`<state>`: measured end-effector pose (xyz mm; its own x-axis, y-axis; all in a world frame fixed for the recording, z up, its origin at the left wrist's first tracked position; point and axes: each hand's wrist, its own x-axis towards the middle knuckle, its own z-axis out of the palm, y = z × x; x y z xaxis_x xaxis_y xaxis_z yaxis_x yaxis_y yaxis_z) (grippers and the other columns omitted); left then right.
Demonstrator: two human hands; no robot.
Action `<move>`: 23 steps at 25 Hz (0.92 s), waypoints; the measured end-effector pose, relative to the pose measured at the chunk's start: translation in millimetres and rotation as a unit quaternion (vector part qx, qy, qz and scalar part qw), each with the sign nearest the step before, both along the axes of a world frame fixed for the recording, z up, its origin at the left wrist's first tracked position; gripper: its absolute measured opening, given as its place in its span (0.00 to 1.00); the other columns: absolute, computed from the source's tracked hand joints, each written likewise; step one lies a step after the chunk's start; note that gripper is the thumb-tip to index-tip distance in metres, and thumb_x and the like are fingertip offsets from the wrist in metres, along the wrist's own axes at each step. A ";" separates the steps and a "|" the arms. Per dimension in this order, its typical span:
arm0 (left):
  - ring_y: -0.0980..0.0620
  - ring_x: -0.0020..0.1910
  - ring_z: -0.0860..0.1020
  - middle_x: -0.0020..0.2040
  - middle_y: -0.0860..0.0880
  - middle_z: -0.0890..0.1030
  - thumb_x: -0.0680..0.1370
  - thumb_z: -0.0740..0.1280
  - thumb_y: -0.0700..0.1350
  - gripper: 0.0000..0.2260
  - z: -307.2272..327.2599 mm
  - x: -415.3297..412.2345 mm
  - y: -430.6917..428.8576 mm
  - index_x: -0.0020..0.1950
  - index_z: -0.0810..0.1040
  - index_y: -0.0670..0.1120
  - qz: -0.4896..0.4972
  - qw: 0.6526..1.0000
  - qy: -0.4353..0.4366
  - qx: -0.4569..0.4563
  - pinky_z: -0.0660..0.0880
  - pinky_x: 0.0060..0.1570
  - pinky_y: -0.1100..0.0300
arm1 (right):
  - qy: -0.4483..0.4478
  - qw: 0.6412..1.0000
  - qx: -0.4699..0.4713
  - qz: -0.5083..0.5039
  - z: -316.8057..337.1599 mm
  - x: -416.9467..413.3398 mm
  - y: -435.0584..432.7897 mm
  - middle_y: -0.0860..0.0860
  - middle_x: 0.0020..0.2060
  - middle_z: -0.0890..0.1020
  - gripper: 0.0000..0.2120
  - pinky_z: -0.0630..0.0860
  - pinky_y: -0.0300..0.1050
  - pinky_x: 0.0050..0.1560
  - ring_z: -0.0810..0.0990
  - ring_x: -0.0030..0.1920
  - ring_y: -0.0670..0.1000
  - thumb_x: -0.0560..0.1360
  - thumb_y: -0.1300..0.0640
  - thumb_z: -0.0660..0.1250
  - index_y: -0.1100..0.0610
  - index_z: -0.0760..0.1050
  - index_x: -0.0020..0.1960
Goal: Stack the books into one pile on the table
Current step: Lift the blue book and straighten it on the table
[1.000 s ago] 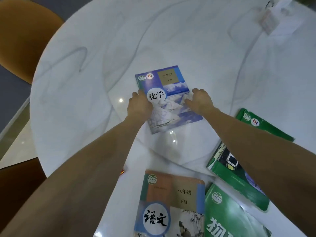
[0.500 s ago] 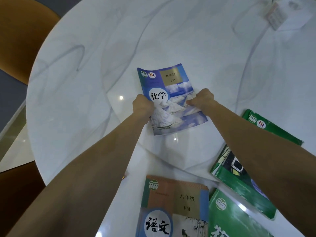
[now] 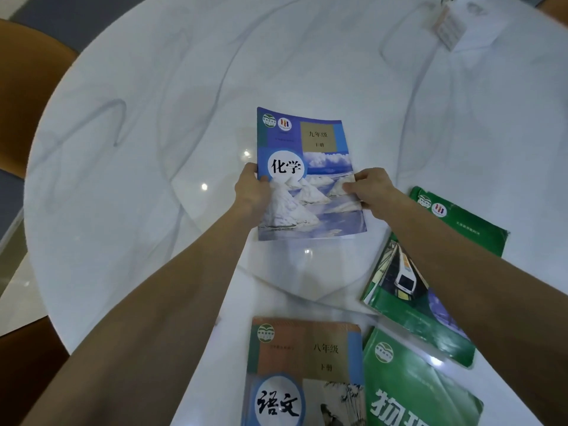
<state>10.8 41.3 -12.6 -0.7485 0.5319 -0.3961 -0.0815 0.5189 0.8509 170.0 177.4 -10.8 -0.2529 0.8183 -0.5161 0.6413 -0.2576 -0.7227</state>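
A blue chemistry book [image 3: 307, 155] with a snowy cover is lifted off the white marble table [image 3: 153, 118] and tilted up toward me. My left hand [image 3: 253, 192] grips its left edge and my right hand [image 3: 368, 187] grips its right edge. An orange and blue book [image 3: 307, 364] lies flat near the front edge. A green book [image 3: 412, 395] lies right of it. Another green book [image 3: 408, 290] with a train picture lies further right, partly under my right forearm.
A small white packet [image 3: 448, 26] lies at the far right of the table. A brown chair [image 3: 27, 81] stands beyond the table's left edge. The round table's rim [image 3: 40, 272] curves close on my left.
Both hands closed on the blue book's sides, lifted it off the table and turned it straighter, closer to me.
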 end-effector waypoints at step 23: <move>0.40 0.57 0.74 0.58 0.39 0.75 0.78 0.59 0.40 0.12 11.9 51.8 12.7 0.58 0.76 0.40 -0.246 0.876 0.346 -0.229 0.74 0.53 0.49 | -0.211 0.948 0.204 0.127 4.1 56.5 -18.6 0.62 0.47 0.82 0.12 0.74 0.46 0.42 0.80 0.46 0.61 0.76 0.60 0.58 0.65 0.78 0.49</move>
